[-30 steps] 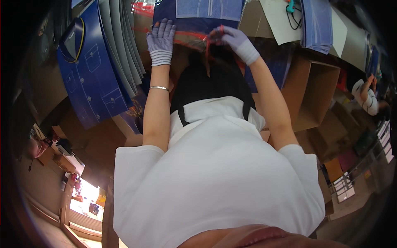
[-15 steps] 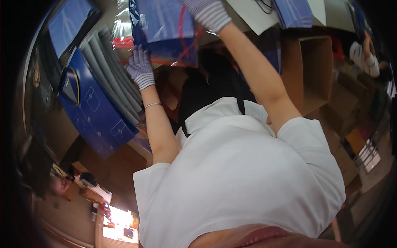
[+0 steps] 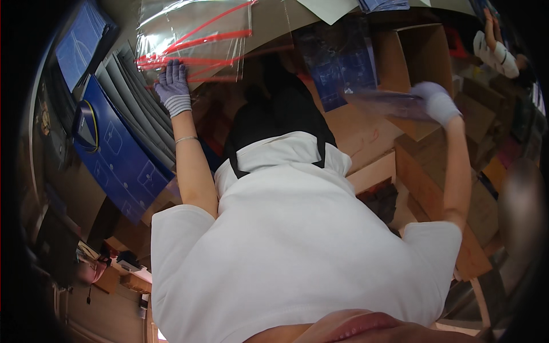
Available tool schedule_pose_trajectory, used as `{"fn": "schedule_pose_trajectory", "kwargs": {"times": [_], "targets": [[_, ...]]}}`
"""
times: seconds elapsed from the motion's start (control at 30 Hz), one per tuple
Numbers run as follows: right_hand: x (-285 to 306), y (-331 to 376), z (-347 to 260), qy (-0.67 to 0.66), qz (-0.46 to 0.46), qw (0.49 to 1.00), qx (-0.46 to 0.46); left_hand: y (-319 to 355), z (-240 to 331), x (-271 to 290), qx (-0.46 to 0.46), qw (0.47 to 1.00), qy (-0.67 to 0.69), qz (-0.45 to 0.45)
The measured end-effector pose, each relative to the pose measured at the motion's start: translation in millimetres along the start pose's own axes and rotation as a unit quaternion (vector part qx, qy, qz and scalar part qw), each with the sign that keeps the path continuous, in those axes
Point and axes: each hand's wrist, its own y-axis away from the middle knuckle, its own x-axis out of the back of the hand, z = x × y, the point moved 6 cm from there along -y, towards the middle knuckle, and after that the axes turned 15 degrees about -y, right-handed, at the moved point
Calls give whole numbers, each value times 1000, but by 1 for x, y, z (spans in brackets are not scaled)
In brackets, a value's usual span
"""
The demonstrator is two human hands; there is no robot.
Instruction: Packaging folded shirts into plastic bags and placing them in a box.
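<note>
My left hand (image 3: 172, 87), in a striped knit glove, rests with fingers stretched out on the near edge of clear plastic bags (image 3: 194, 28) with red strips. These bags lie at the table's front edge. My right hand (image 3: 439, 104), gloved too, is out to the right beside an open cardboard box. It grips a bluish plastic-wrapped packet (image 3: 392, 104), smeared by motion. Another clear-wrapped blue packet (image 3: 337, 68) hangs or lies just left of that box; how it is supported I cannot tell.
On the left lie a blue printed shirt-shaped sheet (image 3: 117, 151), grey folded cloth (image 3: 134, 97) and a stack of blue sheets (image 3: 83, 43). Cardboard boxes (image 3: 423, 54) stand at the right. White paper (image 3: 329, 8) lies on the table. Another person's arm (image 3: 494, 48) shows far right.
My right hand has swung from the table down to the right, taking the blue packet off the bags. My left hand stays at the bags' edge, where clear bags now show.
</note>
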Motion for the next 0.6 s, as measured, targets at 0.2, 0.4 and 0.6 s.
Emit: {"fn": "schedule_pose_trajectory", "kwargs": {"times": [0.2,0.4,0.6], "targets": [[-123,-236,-87,327,8,921,213,35,25,-6,-10,994,-101,41],[-190,-310,-150,403,-68,877,252,144,155,-87,-312,654,-682,100],[-156,-266,-199,380,-15,841,385,121,224,-13,-100,345,-895,266]]}}
